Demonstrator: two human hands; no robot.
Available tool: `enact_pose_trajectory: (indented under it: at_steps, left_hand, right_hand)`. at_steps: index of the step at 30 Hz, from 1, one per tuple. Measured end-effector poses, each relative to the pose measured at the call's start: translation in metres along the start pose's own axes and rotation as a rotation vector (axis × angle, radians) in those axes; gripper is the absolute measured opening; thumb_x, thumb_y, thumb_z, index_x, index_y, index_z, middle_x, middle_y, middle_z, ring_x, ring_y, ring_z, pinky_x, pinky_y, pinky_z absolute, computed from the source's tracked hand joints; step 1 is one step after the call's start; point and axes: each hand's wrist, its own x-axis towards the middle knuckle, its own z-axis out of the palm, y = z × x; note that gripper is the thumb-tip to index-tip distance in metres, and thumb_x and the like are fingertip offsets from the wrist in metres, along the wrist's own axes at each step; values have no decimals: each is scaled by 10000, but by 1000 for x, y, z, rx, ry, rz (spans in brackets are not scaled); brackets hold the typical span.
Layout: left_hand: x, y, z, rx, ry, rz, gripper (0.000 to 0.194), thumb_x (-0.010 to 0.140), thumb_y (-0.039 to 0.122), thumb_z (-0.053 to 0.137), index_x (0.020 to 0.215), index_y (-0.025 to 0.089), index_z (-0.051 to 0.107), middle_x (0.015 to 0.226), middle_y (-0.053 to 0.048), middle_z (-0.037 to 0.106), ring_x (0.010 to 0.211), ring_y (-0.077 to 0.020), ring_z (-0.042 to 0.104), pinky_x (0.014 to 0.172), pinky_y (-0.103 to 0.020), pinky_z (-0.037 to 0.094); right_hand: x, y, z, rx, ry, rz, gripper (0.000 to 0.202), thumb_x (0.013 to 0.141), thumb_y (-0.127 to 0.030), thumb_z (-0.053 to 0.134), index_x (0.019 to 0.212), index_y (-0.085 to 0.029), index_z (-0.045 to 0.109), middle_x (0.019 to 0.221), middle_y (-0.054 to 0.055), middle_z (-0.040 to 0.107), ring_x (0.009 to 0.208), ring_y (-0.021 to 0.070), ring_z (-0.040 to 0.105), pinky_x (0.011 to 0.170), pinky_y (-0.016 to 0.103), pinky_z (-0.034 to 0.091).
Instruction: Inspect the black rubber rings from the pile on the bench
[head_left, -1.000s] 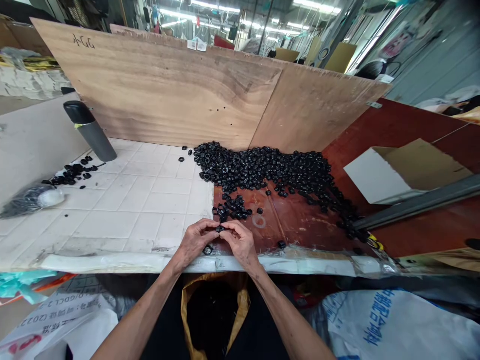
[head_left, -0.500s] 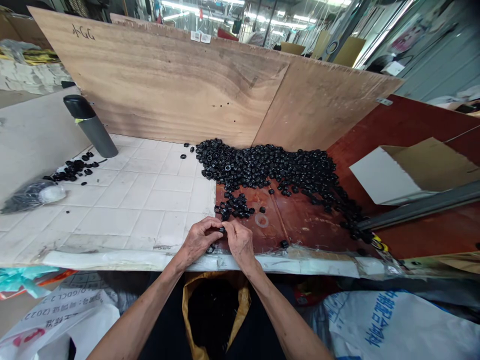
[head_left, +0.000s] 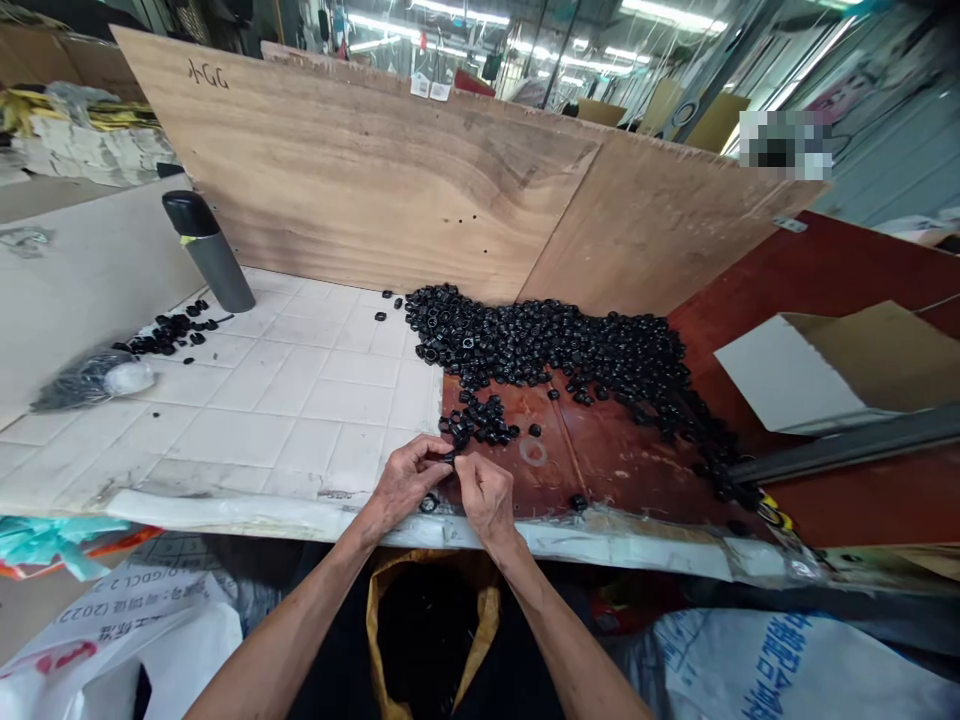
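My left hand [head_left: 411, 478] pinches a small black plastic ring [head_left: 449, 457] between thumb and fingers above the table's front edge. Close against it, my right hand [head_left: 485, 492] is closed with its fingertips at the same ring; whether it grips that ring or a smaller bit is hidden. Just beyond my fingers lies a small cluster of black rings [head_left: 484, 420]. A larger heap of the same rings [head_left: 555, 340] spreads along the back board. One single ring [head_left: 428, 503] rests by my left wrist, and another black piece [head_left: 577, 502] lies to the right.
A grey bottle [head_left: 217, 262] and a plastic bag of dark parts [head_left: 90, 382] stand at the left. An open carton [head_left: 795, 375] sits at the right beside a metal bar [head_left: 847, 445]. Below the edge, a yellow-rimmed sack [head_left: 375, 620] hangs open between my arms.
The view has shifted slightly, so the scene sits a little further right. My hands stay together at the ring, with the right fingers curled more tightly.
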Motion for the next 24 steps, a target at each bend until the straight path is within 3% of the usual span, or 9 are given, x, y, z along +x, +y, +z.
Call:
enact_pose_trajectory:
  at_steps: [3, 4, 7, 12, 16, 19, 22, 24]
  left_hand:
    - [-1, 1, 0, 2, 1, -12, 300, 798, 352, 786, 1024, 165, 723, 1005, -64, 724, 818, -154, 668, 752, -260, 548]
    - [-1, 2, 0, 14, -4, -15, 299, 801, 355, 783, 1027, 169, 725, 998, -63, 725, 825, -159, 667, 759, -261, 547]
    - [-3, 7, -1, 62, -19, -20, 282, 817, 348, 762, 1035, 173, 724, 971, -56, 721, 797, -151, 648, 754, -256, 532]
    - [-2, 11, -1, 109, -25, 2, 270, 837, 336, 730, 1055, 178, 714, 969, -50, 717, 818, -158, 643, 762, -258, 526]
    - [-3, 11, -1, 149, -19, 23, 264, 837, 334, 726, 1048, 176, 719, 976, -53, 719, 842, -167, 647, 784, -268, 536]
    - [-4, 11, -1, 147, -25, 11, 286, 847, 350, 719, 1066, 166, 708, 971, -57, 720, 831, -166, 649, 757, -262, 534]
    - [-4, 13, -1, 123, -28, -3, 297, 852, 378, 719, 1053, 159, 706, 936, -55, 717, 792, -155, 643, 716, -246, 521]
    - [-4, 14, -1, 112, -37, 10, 301, 848, 388, 727, 1042, 158, 712, 944, -57, 718, 800, -154, 645, 724, -242, 520]
  right_hand:
    - [-1, -3, -3, 66, -18, 6, 282, 990, -374, 524, 1088, -168, 689, 623, -32, 545, 527, 135, 486, 560, 248, 410]
    - [-1, -4, -4, 68, -23, 8, 286, 987, -377, 528, 1084, -169, 698, 627, -29, 555, 528, 136, 487, 560, 248, 414]
    - [-1, -5, -8, 40, 20, 42, 314, 986, -389, 536, 825, -185, 711, 582, -18, 543, 539, 143, 486, 571, 257, 418]
    - [1, -3, -7, 99, -15, 7, 246, 969, -370, 565, 1033, -190, 720, 785, 34, 677, 637, 163, 578, 627, 270, 472]
    - [0, -1, -4, 26, 30, 40, 362, 992, -388, 536, 703, -199, 648, 530, -34, 503, 493, 126, 448, 537, 251, 393]
    - [-1, -2, -4, 42, 20, 19, 279, 975, -377, 561, 794, -193, 668, 587, -33, 534, 518, 125, 468, 554, 248, 408]
    - [-2, -2, -5, 32, 17, 7, 316, 972, -367, 570, 713, -201, 640, 557, -33, 506, 507, 131, 460, 557, 260, 420]
    - [-2, -3, -6, 67, 34, 3, 240, 964, -359, 579, 822, -196, 683, 663, 3, 604, 572, 152, 538, 596, 273, 468]
